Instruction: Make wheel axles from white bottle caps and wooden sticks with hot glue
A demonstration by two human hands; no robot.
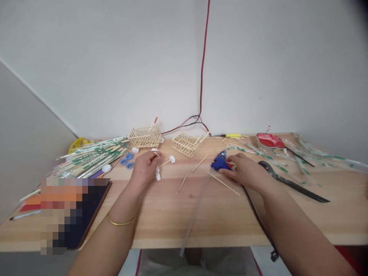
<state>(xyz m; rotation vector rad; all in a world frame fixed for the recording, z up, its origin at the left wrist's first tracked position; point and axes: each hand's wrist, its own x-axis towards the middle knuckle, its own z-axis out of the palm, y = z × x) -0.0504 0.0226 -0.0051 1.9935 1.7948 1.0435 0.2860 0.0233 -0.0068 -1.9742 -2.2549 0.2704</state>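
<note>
My left hand (145, 166) is closed in a pinch on a short wooden stick (156, 154), whose end shows above the fingers. Just right of it are another stick (165, 163) with a white cap (172, 159) at its end and a white piece (158, 174); whether the hand touches these I cannot tell. My right hand (244, 168) is wrapped round a blue glue gun (220, 162) lying low over the table. A long clear glue stick (195, 214) trails from the gun past the table's front edge. Loose sticks (199, 163) lie between the hands.
Two small stick-built frames (145, 137) (186, 143) stand at the back. Blue caps (130, 165) and wrapped chopsticks (92, 159) lie left, behind a dark tablet-like case (94, 214). Scissors (293, 184), a red-stained dish (270, 141) and a yellow-handled tool (232, 135) lie right.
</note>
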